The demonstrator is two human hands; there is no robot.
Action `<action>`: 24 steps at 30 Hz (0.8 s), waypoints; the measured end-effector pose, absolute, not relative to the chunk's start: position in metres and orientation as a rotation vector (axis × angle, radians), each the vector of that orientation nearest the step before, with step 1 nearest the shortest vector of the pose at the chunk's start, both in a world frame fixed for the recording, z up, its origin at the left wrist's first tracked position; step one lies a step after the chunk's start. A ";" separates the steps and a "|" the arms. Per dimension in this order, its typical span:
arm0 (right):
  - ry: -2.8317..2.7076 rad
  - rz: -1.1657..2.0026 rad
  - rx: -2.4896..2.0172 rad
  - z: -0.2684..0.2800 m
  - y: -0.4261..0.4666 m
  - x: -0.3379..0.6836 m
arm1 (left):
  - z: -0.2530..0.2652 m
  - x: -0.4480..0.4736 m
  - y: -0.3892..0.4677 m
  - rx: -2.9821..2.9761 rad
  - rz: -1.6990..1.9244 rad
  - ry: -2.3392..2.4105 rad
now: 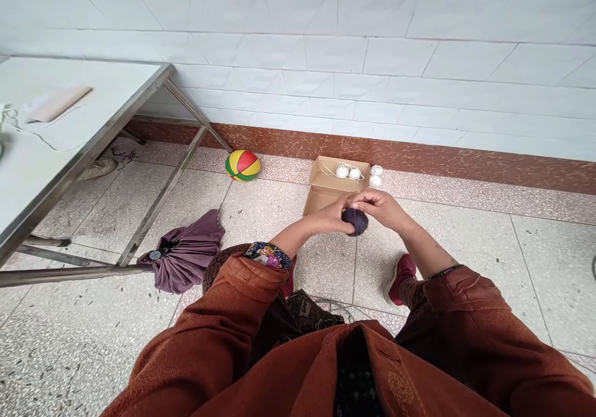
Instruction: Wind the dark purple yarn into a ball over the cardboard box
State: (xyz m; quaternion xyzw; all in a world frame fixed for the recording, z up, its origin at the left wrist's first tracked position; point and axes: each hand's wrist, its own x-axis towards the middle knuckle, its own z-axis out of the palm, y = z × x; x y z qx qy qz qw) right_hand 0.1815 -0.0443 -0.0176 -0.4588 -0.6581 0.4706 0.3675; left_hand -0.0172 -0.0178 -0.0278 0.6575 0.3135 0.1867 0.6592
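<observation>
A dark purple ball of yarn [356, 222] is held in front of me, above the floor. My left hand [336, 216] curls round its left side, thumb below and fingers above. At its top right, my right hand [379, 209] is closed in a pinch, with a thin strand of the yarn seeming to run up to the fingertips. Just beyond the hands lies an open cardboard box [321, 172], its near part partly hidden by my left hand. Two white yarn balls [348, 172] rest inside it. More white yarn balls [376, 175] sit beside its right edge.
A metal-framed table [139, 88] stands at left with a beige folded item [60, 103] on top. Near its leg are a colourful ball [243, 165] and a folded purple umbrella [190, 249]. A tiled wall [372, 63] rises ahead. My red shoe [401, 278] is on the floor.
</observation>
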 end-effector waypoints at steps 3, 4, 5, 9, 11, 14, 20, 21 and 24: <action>-1.648 1.242 -1.193 -0.025 -0.040 0.182 | -0.023 -0.017 -0.022 1.293 0.421 0.490; -1.627 1.246 -1.214 -0.028 -0.039 0.183 | -0.022 -0.018 -0.023 1.204 0.417 0.466; -1.608 1.238 -1.246 -0.032 -0.038 0.184 | -0.021 -0.019 -0.024 1.116 0.418 0.461; -1.629 1.073 -1.416 -0.044 -0.038 0.190 | -0.019 -0.023 -0.021 0.852 0.541 0.529; -1.701 0.990 -1.433 -0.046 -0.041 0.190 | -0.019 -0.022 -0.018 0.771 0.659 0.600; -1.820 0.948 -1.341 -0.043 -0.047 0.186 | -0.022 -0.019 -0.014 0.665 0.781 0.707; -1.882 1.012 -1.224 -0.024 -0.051 0.179 | -0.035 -0.014 -0.016 0.731 0.713 0.856; -1.844 1.033 -1.220 -0.022 -0.051 0.180 | -0.037 -0.013 -0.017 0.794 0.680 0.891; -1.725 1.113 -1.210 -0.019 -0.048 0.181 | -0.039 -0.011 -0.022 1.003 0.570 0.944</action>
